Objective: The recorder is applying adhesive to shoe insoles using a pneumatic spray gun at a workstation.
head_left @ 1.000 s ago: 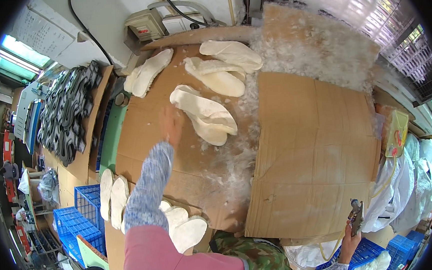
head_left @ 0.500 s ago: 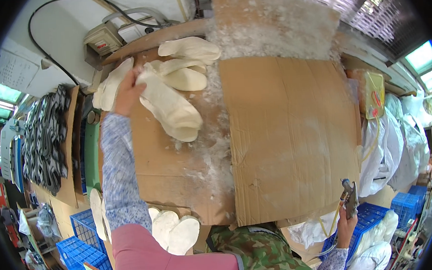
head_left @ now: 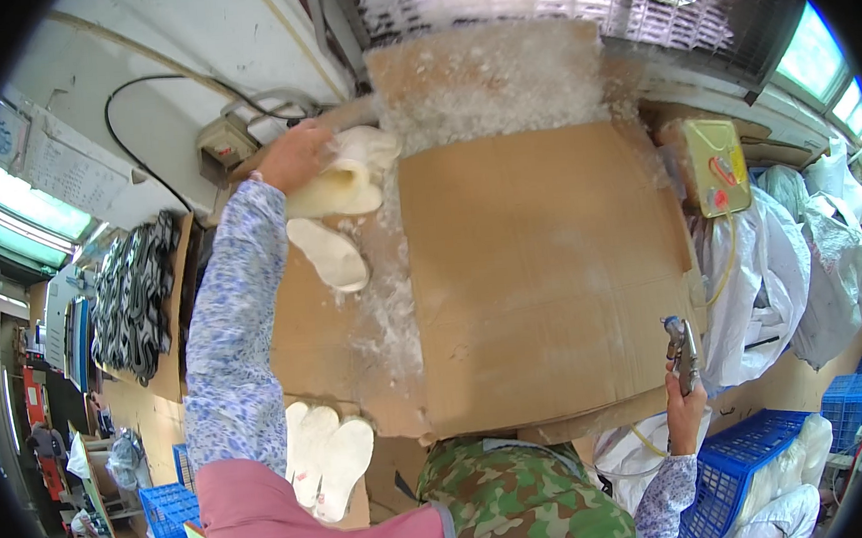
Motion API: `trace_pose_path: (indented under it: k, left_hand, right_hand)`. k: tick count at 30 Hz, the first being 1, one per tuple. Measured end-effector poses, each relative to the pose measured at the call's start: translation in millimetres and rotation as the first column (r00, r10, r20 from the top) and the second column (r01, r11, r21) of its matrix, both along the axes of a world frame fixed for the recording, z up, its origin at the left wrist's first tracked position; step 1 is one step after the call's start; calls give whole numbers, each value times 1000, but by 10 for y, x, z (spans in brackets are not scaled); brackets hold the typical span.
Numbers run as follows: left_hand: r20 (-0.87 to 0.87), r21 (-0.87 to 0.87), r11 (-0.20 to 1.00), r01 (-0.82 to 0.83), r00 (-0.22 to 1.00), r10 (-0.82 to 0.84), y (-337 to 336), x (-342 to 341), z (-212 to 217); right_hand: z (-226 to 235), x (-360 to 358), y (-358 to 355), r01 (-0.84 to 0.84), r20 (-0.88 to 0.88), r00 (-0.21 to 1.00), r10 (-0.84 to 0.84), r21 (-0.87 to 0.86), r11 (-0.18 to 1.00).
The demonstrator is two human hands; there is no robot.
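Observation:
My left hand (head_left: 295,158) reaches to the far left of the cardboard-covered bench, over a pile of cream foot-shaped insoles (head_left: 350,187). Its fingers are blurred against the pile, so their grip is unclear. One single insole (head_left: 328,254) lies apart on the cardboard, just nearer than the pile. At the bench's near right edge, my right hand (head_left: 685,413) is wrapped around the handle of a metal spray gun (head_left: 684,353), which points upward. More insoles (head_left: 332,458) stand side by side at the near left, beside my left arm.
A large cardboard sheet (head_left: 541,271) covers the bench, with whitish fluff at its far end. A yellow container (head_left: 716,164) with a hose stands right, above white sacks (head_left: 751,277). Blue crates (head_left: 735,468) sit low right. Dark patterned pieces (head_left: 140,299) are stacked left.
My left hand has moved farther over the pile, and one insole now lies separate nearer to me. My right hand still holds the spray gun. The whole view has shifted.

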State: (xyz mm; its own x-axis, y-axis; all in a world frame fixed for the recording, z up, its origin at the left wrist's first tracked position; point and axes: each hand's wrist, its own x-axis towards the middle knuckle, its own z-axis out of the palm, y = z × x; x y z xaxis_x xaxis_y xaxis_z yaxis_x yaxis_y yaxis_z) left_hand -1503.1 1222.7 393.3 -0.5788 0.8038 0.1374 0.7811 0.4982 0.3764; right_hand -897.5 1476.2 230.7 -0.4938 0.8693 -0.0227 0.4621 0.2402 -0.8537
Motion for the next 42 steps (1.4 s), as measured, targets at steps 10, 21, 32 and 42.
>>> trace_pose_path:
  k: [10, 21, 32, 42]
  left_hand:
    - [615, 620, 755, -214, 730, -298, 1515, 1383, 181]
    - [913, 396, 551, -734, 255, -318, 951, 2695, -1610]
    - [974, 175, 661, -729, 224, -11, -369, 3116, -2587]
    - [142, 284, 932, -225, 971, 191, -2, 2917, -2259]
  right_hand:
    - [75, 198, 277, 77, 2, 997, -77, -3, 997]
    - [149, 316, 14, 142, 40, 989, -141, -27, 990]
    - [210, -365, -372, -130, 141, 981, 135, -45, 990]
    - [367, -860, -447, -259, 136, 954, 267, -73, 963]
